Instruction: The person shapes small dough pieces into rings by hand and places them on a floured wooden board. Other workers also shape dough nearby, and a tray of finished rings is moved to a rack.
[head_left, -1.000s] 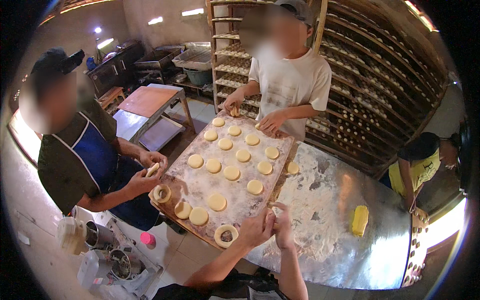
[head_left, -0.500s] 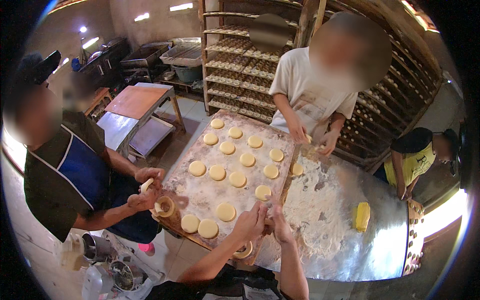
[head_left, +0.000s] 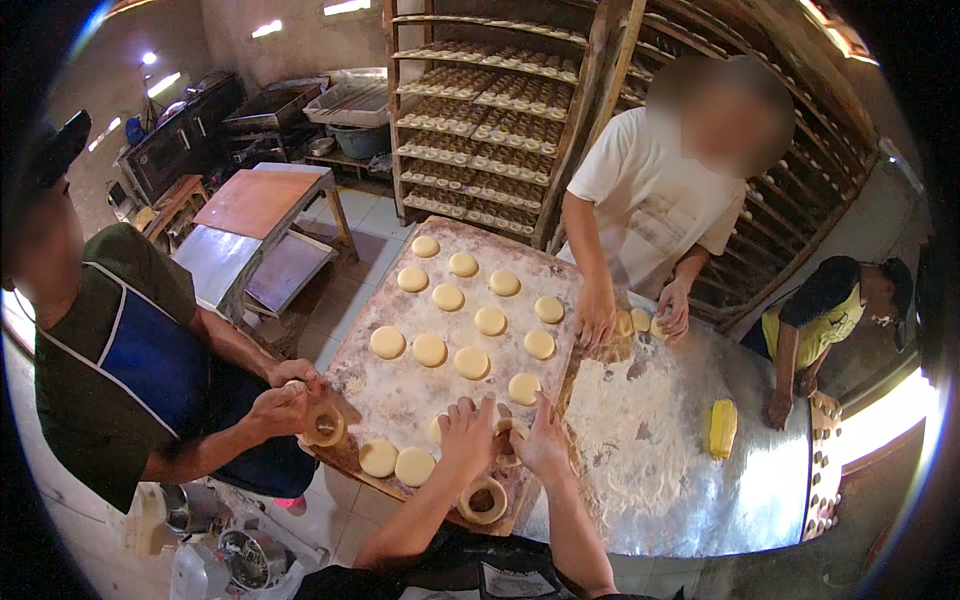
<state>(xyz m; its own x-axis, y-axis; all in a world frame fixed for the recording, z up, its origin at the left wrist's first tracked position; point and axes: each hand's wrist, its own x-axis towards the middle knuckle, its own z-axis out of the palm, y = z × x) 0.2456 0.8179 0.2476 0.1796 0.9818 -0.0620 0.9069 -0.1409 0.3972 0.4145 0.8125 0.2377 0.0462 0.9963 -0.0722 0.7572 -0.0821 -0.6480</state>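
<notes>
Over the near right part of a floured board, my left hand is open, its fingers spread, partly covering a pale dough disc. Beside it, my right hand has its fingers curled at another dough disc, which lies between my two hands and is partly hidden by them. A small round bowl with a brown inside stands at the board's near edge, just below my hands. Several flat dough discs are spread over the board, two of them left of my left wrist.
A co-worker at left holds dough near a second small bowl. Across the table, another person's hands touch dough pieces. A floured metal table carries a yellow block. Racks of trays stand behind; a third person leans at right.
My hands have moved apart, the left one spreading its fingers, and the near bowl is uncovered. The person opposite has lowered their hands to the table. The view has shifted slightly.
</notes>
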